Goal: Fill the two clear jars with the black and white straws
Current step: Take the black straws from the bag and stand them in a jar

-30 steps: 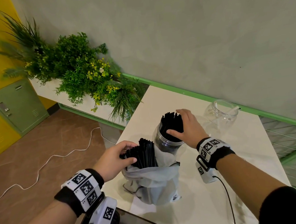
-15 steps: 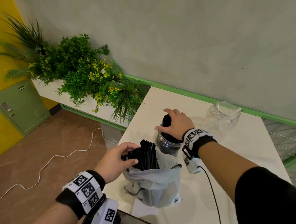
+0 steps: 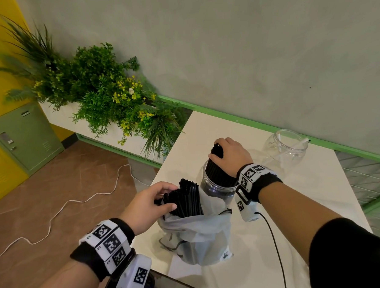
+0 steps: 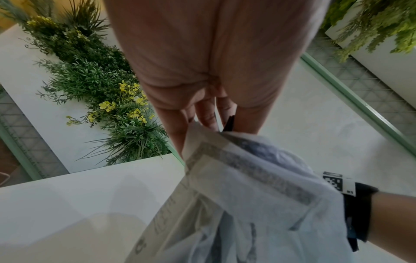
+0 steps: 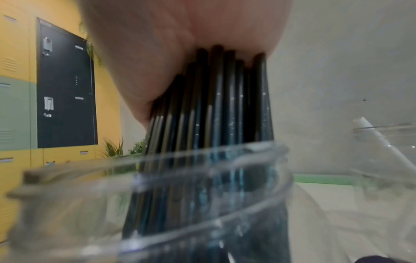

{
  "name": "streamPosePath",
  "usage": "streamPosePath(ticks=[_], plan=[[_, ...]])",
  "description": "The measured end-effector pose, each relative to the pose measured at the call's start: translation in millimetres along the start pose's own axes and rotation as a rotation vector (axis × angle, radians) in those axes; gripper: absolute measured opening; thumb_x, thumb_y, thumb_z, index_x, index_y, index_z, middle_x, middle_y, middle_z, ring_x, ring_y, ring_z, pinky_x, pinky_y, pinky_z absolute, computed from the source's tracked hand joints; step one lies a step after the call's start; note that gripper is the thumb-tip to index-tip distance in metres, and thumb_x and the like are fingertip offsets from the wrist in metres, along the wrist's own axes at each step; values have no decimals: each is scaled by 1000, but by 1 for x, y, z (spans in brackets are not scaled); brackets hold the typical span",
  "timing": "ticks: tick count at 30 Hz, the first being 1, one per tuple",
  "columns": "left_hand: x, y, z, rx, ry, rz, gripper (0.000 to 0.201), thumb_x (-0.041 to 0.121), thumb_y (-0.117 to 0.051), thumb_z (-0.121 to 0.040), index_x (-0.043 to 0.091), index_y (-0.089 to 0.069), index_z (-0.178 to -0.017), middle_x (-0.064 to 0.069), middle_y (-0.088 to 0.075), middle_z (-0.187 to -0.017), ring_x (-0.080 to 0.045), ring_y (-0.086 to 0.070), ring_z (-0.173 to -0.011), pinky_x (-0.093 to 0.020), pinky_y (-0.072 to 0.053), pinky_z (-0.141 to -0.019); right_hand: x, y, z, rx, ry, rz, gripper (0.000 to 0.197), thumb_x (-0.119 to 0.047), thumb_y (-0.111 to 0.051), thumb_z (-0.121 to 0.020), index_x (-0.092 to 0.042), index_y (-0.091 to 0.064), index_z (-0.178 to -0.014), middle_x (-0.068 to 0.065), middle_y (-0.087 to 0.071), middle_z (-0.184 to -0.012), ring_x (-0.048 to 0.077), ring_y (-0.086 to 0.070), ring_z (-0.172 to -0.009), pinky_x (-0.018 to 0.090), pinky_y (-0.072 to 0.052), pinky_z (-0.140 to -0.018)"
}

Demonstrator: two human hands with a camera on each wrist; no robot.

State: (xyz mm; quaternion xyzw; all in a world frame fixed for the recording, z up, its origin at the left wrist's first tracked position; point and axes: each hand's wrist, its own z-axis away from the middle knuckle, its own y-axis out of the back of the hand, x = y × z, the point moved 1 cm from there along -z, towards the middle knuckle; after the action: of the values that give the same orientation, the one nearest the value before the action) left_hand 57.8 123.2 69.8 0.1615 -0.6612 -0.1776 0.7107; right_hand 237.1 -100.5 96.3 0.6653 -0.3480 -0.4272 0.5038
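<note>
A clear near jar (image 3: 215, 186) stands mid-table, packed with upright black straws (image 3: 217, 171). My right hand (image 3: 214, 150) lies over their tops, thumb on the side of the bundle, fingers curled over the far edge. In the right wrist view the palm (image 5: 180, 35) covers the straw bundle (image 5: 213, 106) above the jar rim (image 5: 157, 178). My left hand (image 3: 165, 197) grips more black straws (image 3: 187, 199) standing in a translucent plastic bag (image 3: 196, 238). A second clear jar (image 3: 286, 152) at the back right holds a couple of white straws (image 3: 304, 141).
The white table (image 3: 298, 204) ends just left of the bag, with brown floor and a white cable (image 3: 56, 208) below. A planter of green plants (image 3: 107, 93) stands beyond the table's left corner. A black cord (image 3: 276, 249) trails from my right wrist.
My right hand has slid left from beside the jar's straws onto their tops and curled over them. The left hand has stayed on the straws in the bag.
</note>
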Motion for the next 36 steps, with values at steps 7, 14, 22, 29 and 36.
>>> streamPosePath(ticks=[7,14,22,29,36], plan=[[-1,1,2,5,16,-12,37,19,-74,-81,43,-58,-104,14,-63,-113,-3,-56,-110,-30,-45,-98,19,19,10,123,73,-240,66,-61,-49,-86,-25,-36,-140,3,-42,-137,27,-40,-125,45,-37,-104],[-1,0,3,7,26,-9,37,18,-74,-81,40,-59,-106,14,-63,-112,0,-56,-108,-23,-43,-95,59,12,44,16,101,-286,98,-78,-52,-69,-28,-21,-147,-1,-25,-150,20,-29,-136,41,-29,-113],[2,0,3,2,12,-33,36,19,-74,-81,42,-58,-105,16,-62,-111,3,-54,-107,-15,-41,-91,28,2,14,-43,304,35,100,-82,-45,-71,-27,-17,-150,-3,-17,-158,23,-17,-144,45,-22,-117],[-1,3,4,17,21,-21,38,17,-74,-81,43,-59,-104,19,-63,-111,7,-54,-106,-11,-40,-89,12,-4,8,-21,140,70,64,-70,-54,-79,-25,-51,-124,-6,-50,-124,18,-46,-113,36,-48,-85],[-2,5,1,16,23,-4,37,16,-75,-80,42,-60,-103,16,-64,-111,3,-56,-107,-24,-43,-98,4,7,6,208,118,3,48,-61,-59,-81,-21,-58,-107,-4,-55,-105,18,-47,-100,34,-46,-82]])
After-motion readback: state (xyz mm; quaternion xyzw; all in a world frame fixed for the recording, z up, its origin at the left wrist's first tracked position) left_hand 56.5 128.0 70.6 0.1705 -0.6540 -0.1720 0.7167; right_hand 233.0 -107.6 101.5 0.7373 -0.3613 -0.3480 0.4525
